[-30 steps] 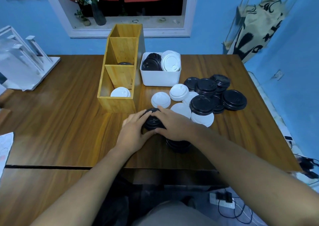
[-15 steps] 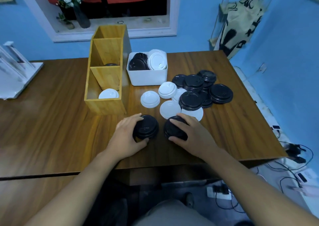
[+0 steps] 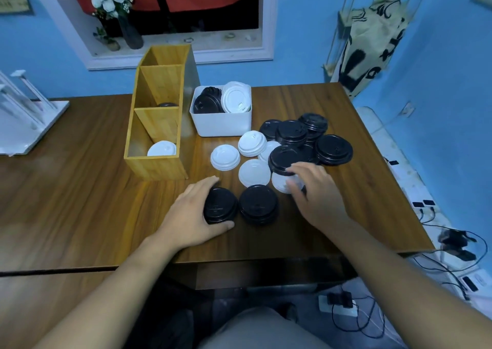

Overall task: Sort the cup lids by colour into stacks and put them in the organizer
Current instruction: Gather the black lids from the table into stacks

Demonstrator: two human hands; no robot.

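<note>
Two short stacks of black lids stand side by side near the table's front edge. My left hand [image 3: 195,215] grips the left black stack [image 3: 220,208]. The right black stack [image 3: 258,203] stands free. My right hand [image 3: 314,193] hovers with spread fingers over a white lid [image 3: 282,183] and touches the edge of a black lid [image 3: 285,159]. Loose white lids [image 3: 225,157] and a heap of black lids [image 3: 314,138] lie behind. The wooden organizer [image 3: 157,166] holds white lids [image 3: 162,149] in its near compartment and a black lid [image 3: 167,104] in the middle one.
A white bin [image 3: 222,123] with black and white lids stands right of the organizer. A white rack [image 3: 24,119] sits at the far left. The table's right edge [image 3: 386,167] drops to cables on the floor. A vase with flowers [image 3: 127,29] stands on the windowsill.
My right hand let go of the right black stack and moved back right to the loose lids. My left hand stayed on the left stack.
</note>
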